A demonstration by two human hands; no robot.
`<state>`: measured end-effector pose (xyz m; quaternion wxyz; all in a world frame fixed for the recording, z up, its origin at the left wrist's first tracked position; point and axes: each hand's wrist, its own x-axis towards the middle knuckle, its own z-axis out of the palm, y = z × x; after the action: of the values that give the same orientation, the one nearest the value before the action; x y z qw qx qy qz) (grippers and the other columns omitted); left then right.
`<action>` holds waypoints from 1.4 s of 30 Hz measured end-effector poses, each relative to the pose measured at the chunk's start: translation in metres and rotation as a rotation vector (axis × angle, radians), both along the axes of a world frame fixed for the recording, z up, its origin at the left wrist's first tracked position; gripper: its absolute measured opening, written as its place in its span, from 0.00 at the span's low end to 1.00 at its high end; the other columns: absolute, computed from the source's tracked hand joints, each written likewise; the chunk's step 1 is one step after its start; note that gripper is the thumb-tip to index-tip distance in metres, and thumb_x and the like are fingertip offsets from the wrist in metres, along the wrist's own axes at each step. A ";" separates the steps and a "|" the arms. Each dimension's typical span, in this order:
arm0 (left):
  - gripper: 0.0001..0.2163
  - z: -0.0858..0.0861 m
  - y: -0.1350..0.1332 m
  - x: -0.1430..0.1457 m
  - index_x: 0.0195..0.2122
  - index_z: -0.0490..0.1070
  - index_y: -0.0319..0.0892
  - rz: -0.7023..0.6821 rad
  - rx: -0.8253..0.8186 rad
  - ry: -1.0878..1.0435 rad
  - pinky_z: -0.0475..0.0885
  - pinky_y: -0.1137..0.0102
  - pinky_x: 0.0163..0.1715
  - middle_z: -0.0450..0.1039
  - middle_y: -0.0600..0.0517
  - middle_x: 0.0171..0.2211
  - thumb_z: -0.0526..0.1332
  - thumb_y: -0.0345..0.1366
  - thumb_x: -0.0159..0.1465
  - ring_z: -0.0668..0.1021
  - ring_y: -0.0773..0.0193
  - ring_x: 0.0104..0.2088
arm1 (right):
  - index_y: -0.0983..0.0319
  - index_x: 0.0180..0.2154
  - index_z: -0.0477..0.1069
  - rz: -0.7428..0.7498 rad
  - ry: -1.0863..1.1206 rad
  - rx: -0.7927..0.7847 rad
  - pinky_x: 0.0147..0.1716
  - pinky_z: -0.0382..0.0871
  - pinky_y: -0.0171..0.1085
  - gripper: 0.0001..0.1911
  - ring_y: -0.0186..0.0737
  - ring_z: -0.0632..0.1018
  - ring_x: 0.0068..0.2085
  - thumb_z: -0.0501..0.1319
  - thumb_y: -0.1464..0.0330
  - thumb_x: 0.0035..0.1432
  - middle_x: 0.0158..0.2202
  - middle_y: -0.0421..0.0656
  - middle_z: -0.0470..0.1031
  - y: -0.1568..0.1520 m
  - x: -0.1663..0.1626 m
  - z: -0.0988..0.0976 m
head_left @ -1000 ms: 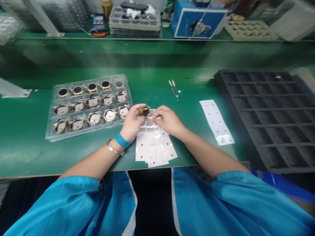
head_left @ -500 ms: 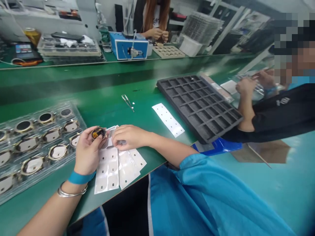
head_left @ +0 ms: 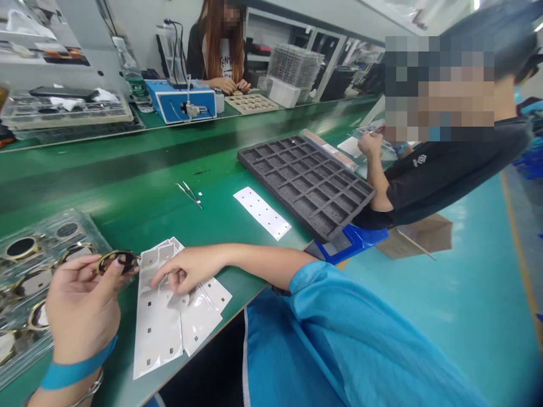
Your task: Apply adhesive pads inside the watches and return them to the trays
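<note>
My left hand (head_left: 85, 299) is closed on a round gold-rimmed watch case (head_left: 117, 262), gripping its edge between thumb and fingers above the left edge of the sheets. My right hand (head_left: 189, 272) lies over the white sticker sheets (head_left: 159, 328), its index finger stretched toward the top sheet and the other fingers curled. A small white sticker (head_left: 179, 303) with a dark dot pokes out beneath those curled fingers; its upper part is hidden. Several sheets overlap in a fan by the bench edge. Left of them, a clear plastic tray (head_left: 91, 223) carries several similar gold-rimmed watch cases.
Tweezers (head_left: 192, 195) lie on the green bench beyond the sheets. Another white sheet (head_left: 262, 213) rests beside a black compartment tray (head_left: 307, 186). A blue machine (head_left: 182, 102) stands at the back. One co-worker (head_left: 445, 164) sits at the right, another (head_left: 218, 56) across the bench.
The view has swung right, so bench items appear farther left. My left hand with the watch case has parted from my right hand, whose index finger now stretches over the top sheet.
</note>
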<state>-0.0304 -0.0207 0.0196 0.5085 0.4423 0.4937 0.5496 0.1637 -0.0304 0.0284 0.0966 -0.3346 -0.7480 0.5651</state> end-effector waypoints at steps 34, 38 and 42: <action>0.19 -0.002 -0.015 0.015 0.48 0.76 0.36 -0.415 -0.387 -0.456 0.77 0.57 0.50 0.79 0.48 0.36 0.56 0.23 0.56 0.80 0.63 0.40 | 0.58 0.40 0.67 -0.724 0.239 0.469 0.39 0.70 0.39 0.13 0.35 0.75 0.34 0.66 0.68 0.53 0.32 0.36 0.74 -0.009 -0.002 -0.012; 0.21 -0.002 -0.017 0.016 0.49 0.76 0.38 -0.457 -0.377 -0.430 0.77 0.60 0.50 0.75 0.55 0.27 0.58 0.21 0.54 0.79 0.69 0.33 | 0.58 0.40 0.66 -0.743 0.180 0.521 0.39 0.70 0.39 0.12 0.34 0.75 0.33 0.65 0.69 0.53 0.32 0.36 0.75 -0.013 -0.003 -0.009; 0.20 -0.005 -0.019 0.018 0.50 0.75 0.40 -0.502 -0.337 -0.389 0.76 0.62 0.52 0.79 0.51 0.38 0.64 0.23 0.56 0.81 0.65 0.41 | 0.58 0.39 0.66 -0.747 0.157 0.569 0.39 0.71 0.39 0.11 0.36 0.76 0.34 0.64 0.69 0.54 0.33 0.37 0.75 -0.017 -0.005 -0.005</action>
<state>-0.0121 -0.0397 0.0149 0.7780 0.3466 0.3473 0.3923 0.1587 -0.0472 0.0232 0.4371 -0.4973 -0.6920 0.2877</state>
